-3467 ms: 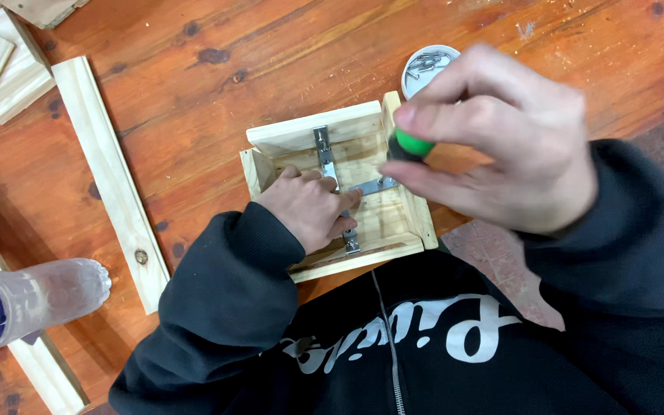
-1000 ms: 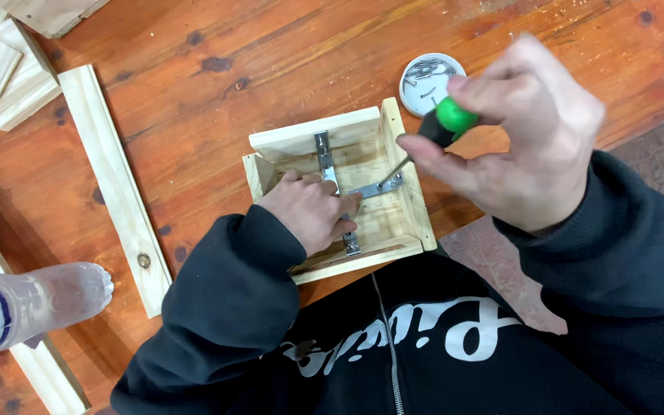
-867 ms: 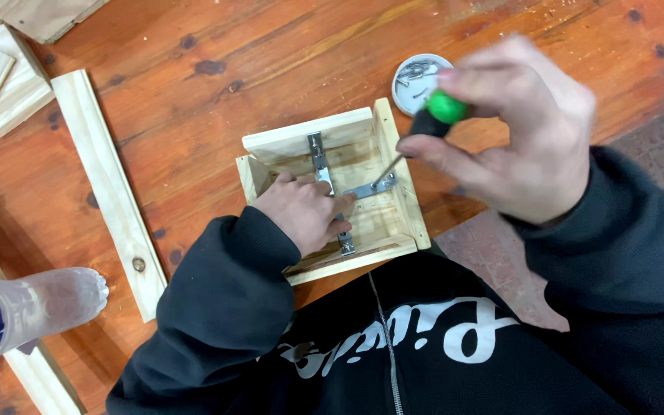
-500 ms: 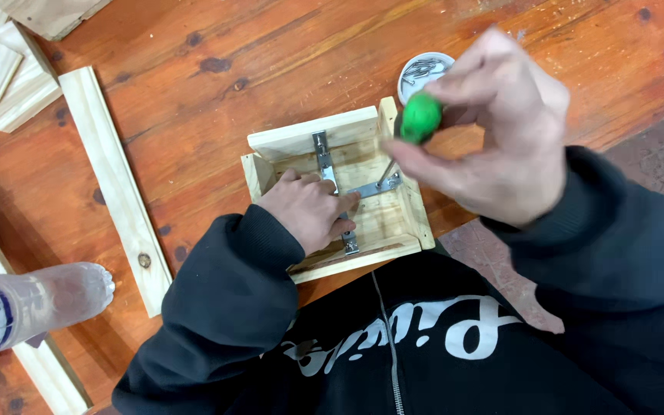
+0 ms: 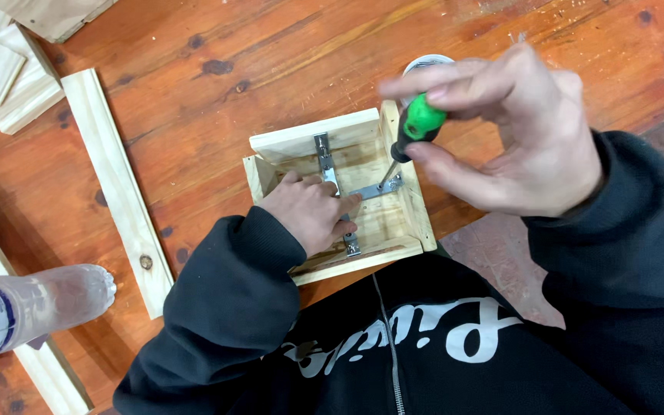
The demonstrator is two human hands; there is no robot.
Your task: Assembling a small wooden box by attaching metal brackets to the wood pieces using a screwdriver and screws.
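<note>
A small open wooden box (image 5: 313, 138) of pale pine sits on the reddish wooden floor. Metal corner brackets (image 5: 369, 190) lie inside it. My left hand (image 5: 310, 211) rests inside the box, fingers pressed on a bracket. My right hand (image 5: 512, 134) grips a screwdriver with a green and black handle (image 5: 418, 123). Its metal tip points down at the bracket near the box's right wall. A small round tin (image 5: 424, 63) shows partly behind my right fingers.
A long pine strip (image 5: 117, 180) lies left of the box. More wood offcuts (image 5: 5, 73) are stacked at the top left. A clear plastic bottle (image 5: 28, 307) lies at the lower left. My dark hoodie fills the bottom of the view.
My right hand has kept shifting its fingers on the green handle above the box's right side, as if turning it. The left hand has stayed on the bracket.
</note>
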